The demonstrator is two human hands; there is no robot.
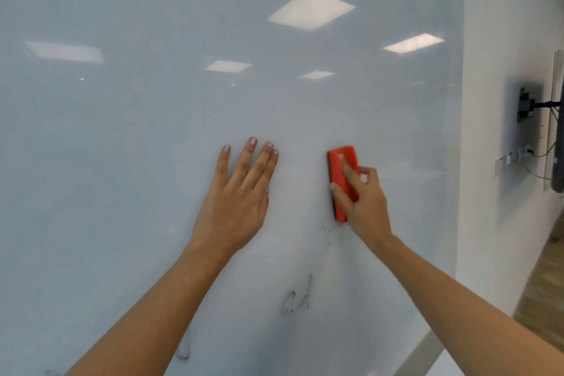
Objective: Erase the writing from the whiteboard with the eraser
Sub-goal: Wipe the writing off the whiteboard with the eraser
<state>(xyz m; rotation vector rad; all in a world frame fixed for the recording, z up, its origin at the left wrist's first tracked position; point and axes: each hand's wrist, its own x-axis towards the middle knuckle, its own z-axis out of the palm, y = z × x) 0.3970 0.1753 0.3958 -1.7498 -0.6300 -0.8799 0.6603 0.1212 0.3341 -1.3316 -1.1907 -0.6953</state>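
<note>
A large glossy whiteboard fills most of the view. My right hand grips a red eraser with a dark felt side, held upright and pressed against the board. My left hand lies flat on the board to the eraser's left, fingers spread, holding nothing. Faint grey writing remains low on the board, below and between my arms. A smudge sits just under the eraser, and another grey mark shows beside my left forearm.
The board's right edge meets a white wall. A dark screen on a wall mount with cables sticks out at the far right. Wooden floor shows at the lower right. Ceiling lights reflect in the board.
</note>
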